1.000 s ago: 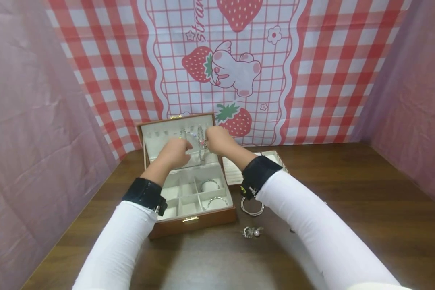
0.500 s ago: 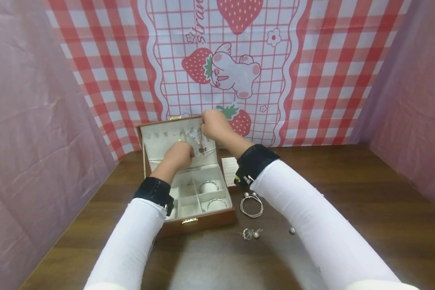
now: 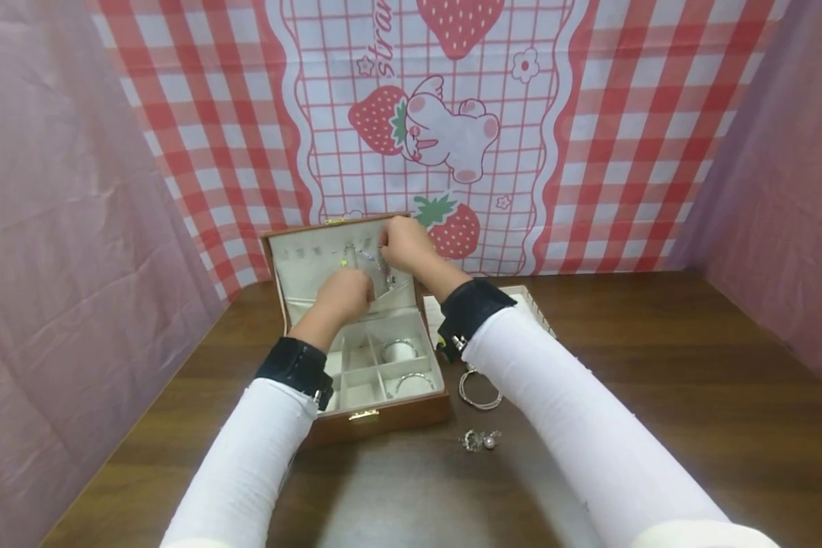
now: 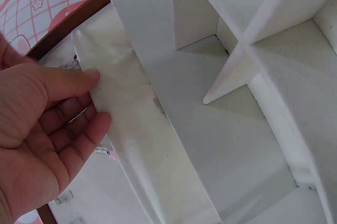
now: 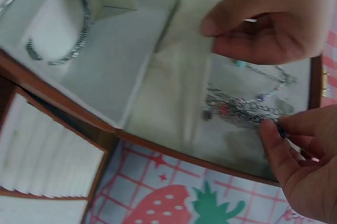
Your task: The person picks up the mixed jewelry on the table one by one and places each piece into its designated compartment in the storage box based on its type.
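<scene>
A brown jewellery box (image 3: pixel 400 413) stands with its cream-lined lid (image 3: pixel 308 266) raised. My left hand (image 3: pixel 345 295) pinches the upper edge of the lid's cloth pocket (image 4: pixel 137 118), thumb in front and fingers behind. At the lid's upper right, my right hand (image 3: pixel 407 245) pinches the top of a silver chain (image 5: pixel 245 109) with small red and dark charms. The chain runs down to the pocket's edge, where its lower end is hidden. Beside it on the lid hangs a thinner chain with coloured beads (image 5: pixel 261 96).
Bangles (image 3: pixel 414 380) lie in the box's right compartments. To the right are a cream tray (image 3: pixel 517 297), partly behind my right arm, a silver bracelet (image 3: pixel 479 402) and small pearl jewellery (image 3: pixel 479 441). A checked strawberry cloth (image 3: pixel 623 152) hangs behind the table.
My left hand has moved down from beside the chains to the pocket's edge and now pinches it. My right hand rose towards the lid's top, then dropped slightly; the chain's lower end went out of sight.
</scene>
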A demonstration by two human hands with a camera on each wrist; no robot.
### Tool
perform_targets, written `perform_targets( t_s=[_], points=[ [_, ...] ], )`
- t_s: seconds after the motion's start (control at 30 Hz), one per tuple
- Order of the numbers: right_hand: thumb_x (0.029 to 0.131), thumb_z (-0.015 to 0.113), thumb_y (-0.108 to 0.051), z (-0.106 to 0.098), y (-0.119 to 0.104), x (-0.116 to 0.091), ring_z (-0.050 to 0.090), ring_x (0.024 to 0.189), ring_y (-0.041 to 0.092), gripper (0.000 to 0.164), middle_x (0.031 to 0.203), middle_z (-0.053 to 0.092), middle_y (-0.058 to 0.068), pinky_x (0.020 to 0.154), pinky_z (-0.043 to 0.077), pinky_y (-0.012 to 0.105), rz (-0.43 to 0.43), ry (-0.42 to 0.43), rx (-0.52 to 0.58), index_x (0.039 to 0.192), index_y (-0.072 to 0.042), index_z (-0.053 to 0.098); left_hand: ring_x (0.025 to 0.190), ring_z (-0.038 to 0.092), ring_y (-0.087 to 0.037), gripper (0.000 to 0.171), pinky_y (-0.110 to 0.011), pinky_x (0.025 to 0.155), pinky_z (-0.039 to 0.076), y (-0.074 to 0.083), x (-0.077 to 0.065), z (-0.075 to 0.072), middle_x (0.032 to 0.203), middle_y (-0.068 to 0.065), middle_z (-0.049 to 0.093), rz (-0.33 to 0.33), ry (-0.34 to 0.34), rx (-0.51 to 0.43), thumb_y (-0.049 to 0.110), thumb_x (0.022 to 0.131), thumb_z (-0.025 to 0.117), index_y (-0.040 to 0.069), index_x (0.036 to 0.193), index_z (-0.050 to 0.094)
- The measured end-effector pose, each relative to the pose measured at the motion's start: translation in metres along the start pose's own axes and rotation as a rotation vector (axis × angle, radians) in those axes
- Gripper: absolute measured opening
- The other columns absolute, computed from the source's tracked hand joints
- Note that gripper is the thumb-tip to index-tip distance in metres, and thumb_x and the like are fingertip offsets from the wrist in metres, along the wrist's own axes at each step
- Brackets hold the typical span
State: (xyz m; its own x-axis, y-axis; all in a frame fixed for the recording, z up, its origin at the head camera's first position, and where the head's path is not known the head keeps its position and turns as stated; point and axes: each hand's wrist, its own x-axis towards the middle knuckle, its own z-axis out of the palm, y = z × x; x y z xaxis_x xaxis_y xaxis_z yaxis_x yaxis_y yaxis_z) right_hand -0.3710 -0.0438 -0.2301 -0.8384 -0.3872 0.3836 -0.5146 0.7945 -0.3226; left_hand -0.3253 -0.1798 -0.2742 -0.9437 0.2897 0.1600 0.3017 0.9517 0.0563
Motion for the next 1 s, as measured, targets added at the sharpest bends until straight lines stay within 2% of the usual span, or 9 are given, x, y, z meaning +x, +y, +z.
perform_targets(
  t_s=[0.2,0.27,0.47,0.63,0.8,1.0],
  points=[
    [0.079,0.060,0.002,0.013,0.013,-0.002,0.058,0.074,0.023,0.009,0.079,0.067,0.008,0.071,0.050,0.034,-0.045,-0.082,-0.020,0.078,-0.003,0.067,0.087,0.065,-0.026,0.013,-0.039,0.079,0.054,0.003,0.001,-0.001,0.091,-0.007,0.072,-0.010,0.000,-0.007,0.001,0.079,0.066,0.007,0.086,0.075],
    [0.079,0.063,0.000,0.015,0.016,-0.003,0.062,0.082,0.026,0.009,0.086,0.070,0.010,0.077,0.051,0.036,-0.060,-0.095,-0.031,0.083,-0.003,0.070,0.087,0.065,-0.026,0.014,-0.039,0.078,0.054,0.003,0.002,-0.001,0.091,-0.007,0.072,-0.019,-0.001,-0.012,0.000,0.078,0.066,0.008,0.085,0.075],
    [0.081,0.065,-0.002,0.017,0.019,-0.006,0.064,0.084,0.027,0.008,0.086,0.070,0.010,0.079,0.052,0.038,-0.097,-0.114,-0.062,0.084,-0.003,0.072,0.080,0.062,-0.024,0.013,-0.038,0.071,0.053,0.002,0.002,-0.001,0.087,-0.005,0.070,-0.054,-0.001,-0.035,0.000,0.078,0.065,0.009,0.082,0.073],
    [0.083,0.064,-0.005,0.013,0.025,-0.013,0.064,0.091,0.029,0.014,0.094,0.071,0.013,0.083,0.052,0.038,-0.119,-0.133,-0.021,0.093,-0.001,0.072,0.074,0.058,-0.023,0.015,-0.036,0.064,0.051,0.001,0.005,0.000,0.081,-0.004,0.067,-0.076,-0.007,-0.034,-0.002,0.077,0.064,0.010,0.074,0.071],
    [0.081,0.062,-0.004,0.004,0.037,-0.025,0.064,0.095,0.031,0.018,0.098,0.069,0.014,0.085,0.051,0.040,-0.111,-0.118,0.019,0.097,0.001,0.070,0.079,0.063,-0.025,0.018,-0.038,0.066,0.054,-0.002,0.012,0.001,0.086,-0.005,0.071,-0.059,0.001,0.001,-0.004,0.074,0.063,0.011,0.076,0.073],
    [0.082,0.064,-0.005,-0.006,0.050,-0.037,0.064,0.088,0.029,0.013,0.091,0.071,0.013,0.083,0.052,0.040,-0.143,-0.086,0.022,0.091,0.000,0.071,0.085,0.065,-0.028,0.014,-0.042,0.071,0.056,-0.006,0.018,-0.001,0.093,-0.008,0.071,-0.057,0.005,0.047,0.000,0.079,0.063,0.010,0.076,0.072]
  ],
)
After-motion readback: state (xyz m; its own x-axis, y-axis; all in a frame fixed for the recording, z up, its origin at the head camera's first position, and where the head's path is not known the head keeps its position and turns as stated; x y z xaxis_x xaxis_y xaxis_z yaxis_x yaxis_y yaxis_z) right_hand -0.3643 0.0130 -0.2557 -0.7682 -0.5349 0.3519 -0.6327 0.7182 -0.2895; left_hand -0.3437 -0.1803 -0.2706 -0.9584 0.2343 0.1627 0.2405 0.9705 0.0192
